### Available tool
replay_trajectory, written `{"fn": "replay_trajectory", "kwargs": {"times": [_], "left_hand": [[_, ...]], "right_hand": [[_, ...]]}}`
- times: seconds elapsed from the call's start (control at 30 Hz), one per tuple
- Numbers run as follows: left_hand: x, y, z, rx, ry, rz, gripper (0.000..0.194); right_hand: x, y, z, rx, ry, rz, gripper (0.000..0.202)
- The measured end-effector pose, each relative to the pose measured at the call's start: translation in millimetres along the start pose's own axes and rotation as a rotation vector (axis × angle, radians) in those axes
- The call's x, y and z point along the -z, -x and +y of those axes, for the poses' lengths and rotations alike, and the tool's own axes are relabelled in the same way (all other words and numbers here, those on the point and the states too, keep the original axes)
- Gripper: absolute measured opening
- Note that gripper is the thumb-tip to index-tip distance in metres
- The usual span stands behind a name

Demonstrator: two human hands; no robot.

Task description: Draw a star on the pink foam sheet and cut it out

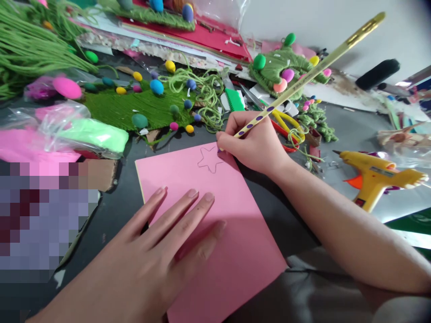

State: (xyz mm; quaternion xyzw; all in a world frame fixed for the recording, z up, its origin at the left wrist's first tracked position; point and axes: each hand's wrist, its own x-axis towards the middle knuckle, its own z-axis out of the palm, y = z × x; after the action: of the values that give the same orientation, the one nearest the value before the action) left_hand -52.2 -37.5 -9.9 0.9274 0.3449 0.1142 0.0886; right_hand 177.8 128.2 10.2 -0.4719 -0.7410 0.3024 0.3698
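Note:
A pink sheet of paper (235,211) lies at a slant on the dark table. Near its far edge is a pencil-drawn star (210,160). My right hand (254,141) is closed around a pale yellow pencil (303,92) with purple dots, its back end tilted up to the right. The pencil's tip is hidden behind my fingers, close to the right side of the star. My left hand (161,237) rests on the paper's left part, palm down with fingers spread, and holds nothing.
A yellow glue gun (373,172) lies to the right. Scissors with yellow handles (286,125) are beyond my right hand. Green yarn-wrapped pieces with coloured balls (134,105) fill the back, with green yarn (37,49) and a bagged light-green block (94,134) at the left.

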Motion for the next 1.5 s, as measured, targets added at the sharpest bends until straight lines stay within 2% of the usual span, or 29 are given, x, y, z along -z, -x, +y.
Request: {"fn": "replay_trajectory", "kwargs": {"times": [0.33, 0.47, 0.6, 0.7, 0.87, 0.97, 1.03, 1.1, 1.2, 1.27, 1.33, 1.43, 1.5], "left_hand": [[1.3, -1, 2, 0.042, 0.061, -0.027, 0.089], [2.0, 0, 3, 0.04, 0.028, -0.07, 0.093], [5.5, -1, 5, 0.045, 0.004, -0.107, 0.099], [8.8, -3, 7, 0.051, -0.013, -0.082, 0.097], [16.6, -7, 11, 0.04, -0.058, -0.086, 0.102], [24.9, -4, 13, -0.046, -0.075, -0.116, 0.111], [32.2, 3, 14, -0.113, -0.101, -0.132, 0.112], [40.3, 14, 15, -0.122, -0.131, -0.157, 0.111], [53.7, 33, 11, -0.027, -0.145, -0.174, 0.108], [63.3, 41, 6, 0.064, -0.124, -0.153, 0.095], [73.0, 43, 1, 0.211, -0.046, -0.113, 0.074], [85.7, 33, -2, 0.392, 0.095, 0.084, 0.054], [90.2, 19, -2, 0.441, 0.204, 0.233, 0.046]], "right_hand": [[2, 2, 0, -0.021, -0.062, -0.035, 0.029], [4, 1, -5, -0.096, -0.231, 0.017, 0.033], [7, -2, -8, -0.213, -0.438, -0.045, 0.047], [11, -4, -7, -0.256, -0.469, -0.057, 0.054], [17, -5, -1, -0.125, -0.386, 0.09, 0.044], [20, -8, 6, -0.071, -0.361, 0.156, 0.028], [23, -12, 9, -0.029, -0.367, 0.175, 0.018], [28, -15, 7, -0.002, -0.382, 0.156, 0.02], [38, -20, -3, -0.008, -0.407, 0.039, 0.025], [43, -22, -9, -0.022, -0.357, -0.05, 0.021], [48, -22, -13, -0.034, -0.247, -0.086, 0.015], [56, -20, -14, -0.038, -0.081, -0.051, 0.011], [64, -16, -13, -0.031, 0.023, -0.004, 0.014]]}}
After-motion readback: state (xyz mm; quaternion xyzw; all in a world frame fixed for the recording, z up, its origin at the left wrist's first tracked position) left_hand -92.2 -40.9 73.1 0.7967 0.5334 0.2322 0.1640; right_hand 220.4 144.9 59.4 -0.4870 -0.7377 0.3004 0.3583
